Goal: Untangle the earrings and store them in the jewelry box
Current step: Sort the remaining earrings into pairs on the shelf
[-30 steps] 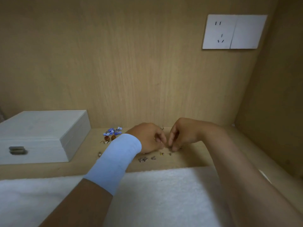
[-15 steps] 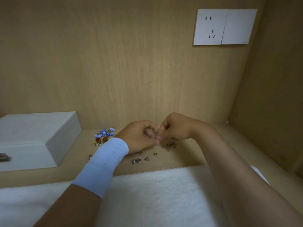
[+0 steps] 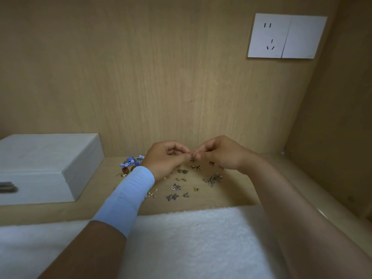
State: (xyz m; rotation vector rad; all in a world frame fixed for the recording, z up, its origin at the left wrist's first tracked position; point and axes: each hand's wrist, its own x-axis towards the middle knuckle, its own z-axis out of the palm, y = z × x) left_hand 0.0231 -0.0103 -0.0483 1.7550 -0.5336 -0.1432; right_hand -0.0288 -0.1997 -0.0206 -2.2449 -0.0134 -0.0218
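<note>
Both hands have lifted off the shelf; left hand (image 3: 165,158) and right hand (image 3: 219,153) pinch a tangled earring cluster (image 3: 192,159) between fingertips. Loose earrings (image 3: 175,187) lie scattered below. Jewelry box (image 3: 50,158) sits closed at left, so judging by that, nothing stored yet.

A pale whitewashed jewelry box (image 3: 46,164) sits on a light wood-grain counter (image 3: 231,196), beside blue beaded earrings (image 3: 131,161), silver and gold pieces (image 3: 174,187), a white fleecy cloth (image 3: 191,238) and pale blue wrist sleeve (image 3: 126,196).
</note>
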